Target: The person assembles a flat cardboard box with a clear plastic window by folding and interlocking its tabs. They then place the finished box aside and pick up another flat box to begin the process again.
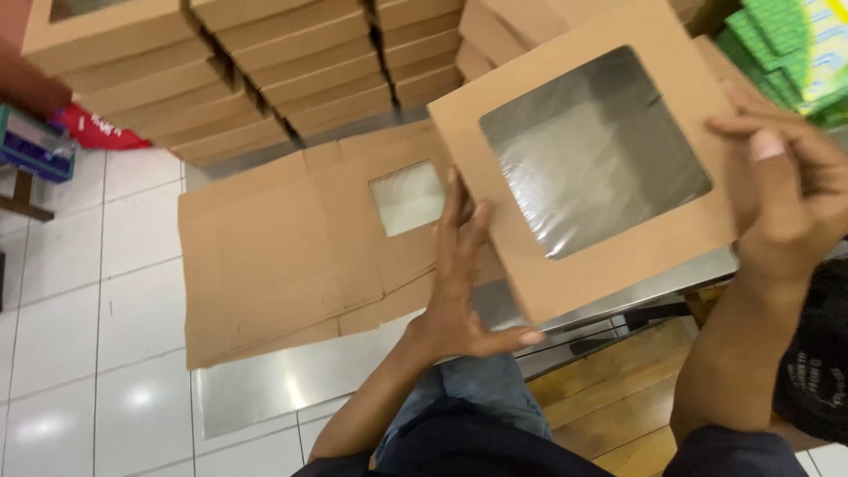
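Plain brown window box (609, 256), brown flat blanks (283, 265), green packets (795, 44), white floor tiles (88, 336).

A glossy white tiled floor (79, 353) with grey grout lines and bright light reflections runs beneath a shiny stainless-steel table top (291, 380), beside a brown wooden slatted bench (618, 397), while a dark wooden furniture leg (22, 199) stands at far left.
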